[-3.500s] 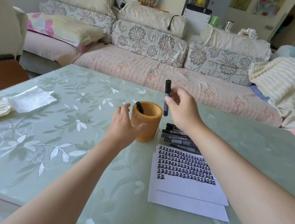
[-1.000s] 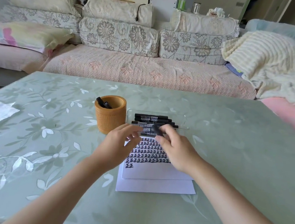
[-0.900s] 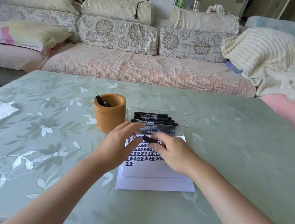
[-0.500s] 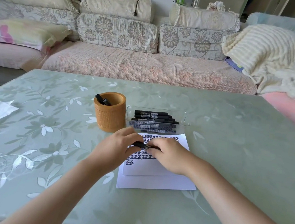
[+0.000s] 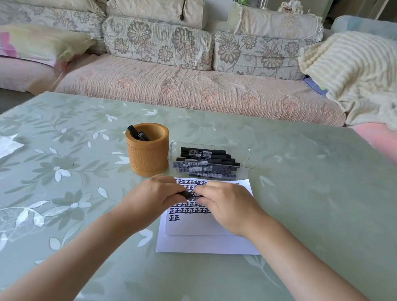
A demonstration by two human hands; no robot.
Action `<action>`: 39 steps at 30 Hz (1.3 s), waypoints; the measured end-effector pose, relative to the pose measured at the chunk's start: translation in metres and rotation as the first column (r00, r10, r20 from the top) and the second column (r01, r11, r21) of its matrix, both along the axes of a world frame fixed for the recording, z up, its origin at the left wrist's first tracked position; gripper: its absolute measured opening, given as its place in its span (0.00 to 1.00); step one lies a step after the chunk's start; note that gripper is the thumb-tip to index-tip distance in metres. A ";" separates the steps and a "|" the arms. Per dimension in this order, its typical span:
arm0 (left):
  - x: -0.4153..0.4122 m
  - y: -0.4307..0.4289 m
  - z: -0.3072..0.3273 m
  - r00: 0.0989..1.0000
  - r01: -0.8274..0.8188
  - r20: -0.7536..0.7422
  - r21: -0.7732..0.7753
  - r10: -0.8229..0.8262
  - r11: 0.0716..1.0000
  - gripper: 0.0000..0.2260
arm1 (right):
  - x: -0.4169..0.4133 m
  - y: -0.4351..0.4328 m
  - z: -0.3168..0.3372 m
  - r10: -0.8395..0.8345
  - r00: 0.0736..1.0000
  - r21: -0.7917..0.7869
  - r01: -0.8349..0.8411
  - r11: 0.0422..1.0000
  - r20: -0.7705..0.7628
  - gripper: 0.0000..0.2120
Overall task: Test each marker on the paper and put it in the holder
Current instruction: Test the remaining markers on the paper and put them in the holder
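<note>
The holder (image 5: pixel 146 155) stands on the desk (image 5: pixel 307 208) with two markers (image 5: pixel 137 134) in it. The tray (image 5: pixel 250 155) sits just beside it on the right, with stacked markers (image 5: pixel 206 163) inside. The paper (image 5: pixel 208 245) lies in front of the tray. Above the paper, the left hand (image 5: pixel 151 200) and right hand (image 5: pixel 228 207) grip one marker (image 5: pixel 190 195) between them. The sofa (image 5: pixel 198 90) stands behind the desk.

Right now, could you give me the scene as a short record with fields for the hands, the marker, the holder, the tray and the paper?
Left hand: grips one end of the marker
Right hand: grips the other end, above the paper
Holder: upright on the table, two markers inside
Tray: clear, right beside the holder, holds a pile of markers
Paper: two sheets, top one bears rows of black test marks
</note>
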State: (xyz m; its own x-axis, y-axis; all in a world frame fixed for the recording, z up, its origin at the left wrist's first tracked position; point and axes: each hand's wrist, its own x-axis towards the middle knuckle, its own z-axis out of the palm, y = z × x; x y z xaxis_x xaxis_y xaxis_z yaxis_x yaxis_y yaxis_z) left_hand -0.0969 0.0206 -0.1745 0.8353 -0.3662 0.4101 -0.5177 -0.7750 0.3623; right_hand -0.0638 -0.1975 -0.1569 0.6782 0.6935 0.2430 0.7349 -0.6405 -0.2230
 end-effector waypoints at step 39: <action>-0.057 0.015 -0.038 1.000 -0.021 -0.024 -0.002 0.021 1.000 0.08 | -0.027 0.016 -0.025 0.195 0.681 0.606 0.437 0.665 -0.706 0.06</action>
